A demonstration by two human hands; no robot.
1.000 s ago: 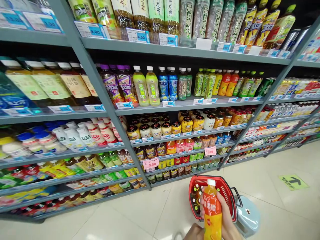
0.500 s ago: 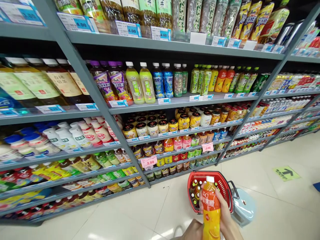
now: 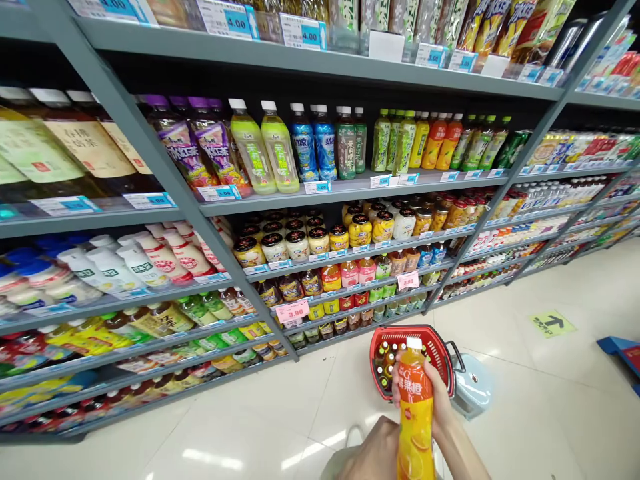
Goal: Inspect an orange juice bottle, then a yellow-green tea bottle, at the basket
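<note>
An orange juice bottle (image 3: pixel 415 413) with a white cap stands upright low in the middle of the view. My right hand (image 3: pixel 436 400) is wrapped round its upper part, fingers closed on the label. My left hand (image 3: pixel 373 453) is at the bottle's base on the left, knuckles showing, fingers hidden behind the bottle. Just beyond the bottle a red shopping basket (image 3: pixel 440 350) holding several bottles sits on a pale blue stool (image 3: pixel 473 390).
Grey shelving (image 3: pixel 350 190) full of drink bottles, jars and price tags fills the left and top. Pale tiled floor (image 3: pixel 550 413) spreads right, with a green arrow sticker (image 3: pixel 553 323). A blue object (image 3: pixel 623 350) lies at the right edge.
The view has tilted down and shifted, so shelves rise in the picture. The bottle stays held in both hands, slightly higher and closer; a blue object has come into sight at right.
</note>
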